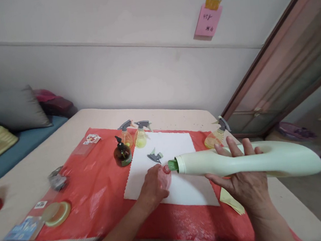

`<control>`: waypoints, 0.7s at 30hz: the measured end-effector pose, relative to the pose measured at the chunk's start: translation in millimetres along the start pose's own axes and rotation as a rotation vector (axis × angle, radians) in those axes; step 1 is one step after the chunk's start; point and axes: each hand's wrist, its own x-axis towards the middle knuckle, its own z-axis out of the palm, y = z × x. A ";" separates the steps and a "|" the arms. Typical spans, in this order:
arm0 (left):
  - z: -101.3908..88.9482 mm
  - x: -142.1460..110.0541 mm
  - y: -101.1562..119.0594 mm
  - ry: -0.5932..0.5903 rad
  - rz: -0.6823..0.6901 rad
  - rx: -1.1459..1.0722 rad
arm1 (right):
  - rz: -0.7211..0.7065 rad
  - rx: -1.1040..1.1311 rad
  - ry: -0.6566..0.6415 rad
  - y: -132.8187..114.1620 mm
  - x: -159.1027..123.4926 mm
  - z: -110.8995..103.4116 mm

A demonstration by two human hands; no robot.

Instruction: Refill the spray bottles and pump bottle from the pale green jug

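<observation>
Closing thumb and fingers around one small pink bottle (164, 181), the left hand (151, 189) grips it over the white sheet (175, 143), while the right hand (249, 187) is wrapped around one large pale green bottle (289, 157), lying nearly level, its single green spout (173, 165) at the pink one's mouth. Just beyond the left grip lies one loose grey spray head (155, 157); farther off and leftward stand two spray bottles (141, 139) and one brown pump bottle (123, 154). Beyond the right grip is a third sprayer (214, 139), and nearer, below it, one yellow cloth (231, 201).
</observation>
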 end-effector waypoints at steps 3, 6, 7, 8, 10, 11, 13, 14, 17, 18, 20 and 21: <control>0.7 0.3 -2.3 -0.005 0.014 -0.013 | 0.024 0.035 -0.006 -0.9 0.1 -0.2; 1.2 0.1 -3.4 0.009 0.030 -0.005 | 0.021 0.039 0.001 -1.2 0.5 -0.5; 1.4 0.2 -3.6 0.012 0.031 -0.001 | 0.018 0.036 0.003 -1.1 0.6 -0.5; 1.6 0.4 -3.7 0.013 0.029 0.001 | 0.015 0.034 0.004 -1.0 0.6 -0.5; 2.3 0.9 -4.0 0.018 0.020 0.002 | 0.008 0.032 0.006 -0.9 0.7 -0.7; 2.7 1.1 -4.5 0.023 0.018 0.000 | 0.010 0.034 0.006 -1.1 0.7 -0.8; 3.5 1.6 -6.0 0.034 0.021 -0.012 | 0.022 0.042 0.003 -1.8 0.8 -1.5; 3.9 1.9 -7.0 0.036 0.026 -0.020 | 0.031 0.048 -0.002 -2.3 0.9 -2.0; 4.5 2.7 -9.8 0.033 0.023 -0.039 | 0.044 0.052 -0.014 -3.3 1.5 -3.1; 4.6 3.1 -10.3 0.029 0.020 -0.039 | 0.038 0.047 -0.013 -3.2 1.6 -3.3; 4.6 3.9 -10.6 0.023 0.017 -0.029 | 0.026 0.031 -0.012 -2.7 1.7 -3.2; 4.7 4.2 -10.5 0.021 0.017 -0.021 | 0.019 0.022 -0.012 -2.2 1.6 -3.1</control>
